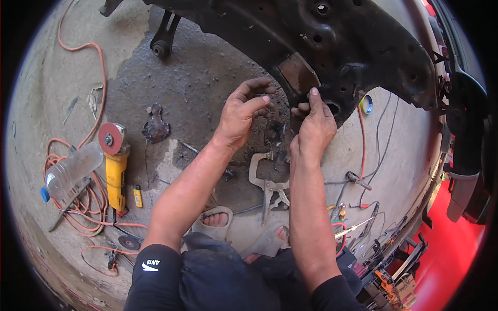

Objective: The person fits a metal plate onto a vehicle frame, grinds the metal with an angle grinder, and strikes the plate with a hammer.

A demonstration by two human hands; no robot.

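Note:
A dark metal car subframe spans the upper part of the view. On its lower edge lies a small brownish rectangular metal plate. My right hand is at the plate's lower right corner, a fingertip pressed on its edge and the other fingers curled beside the subframe. My left hand is raised just left of the plate, its fingers loosely bent and apart, with nothing visible in them. The undersides of the fingers on my right hand are partly hidden.
A yellow angle grinder stands on the floor at left, near a plastic bottle and a coiled orange hose. Locking C-clamp pliers lie between my arms. Cables trail at right, near scattered tools and a red car panel.

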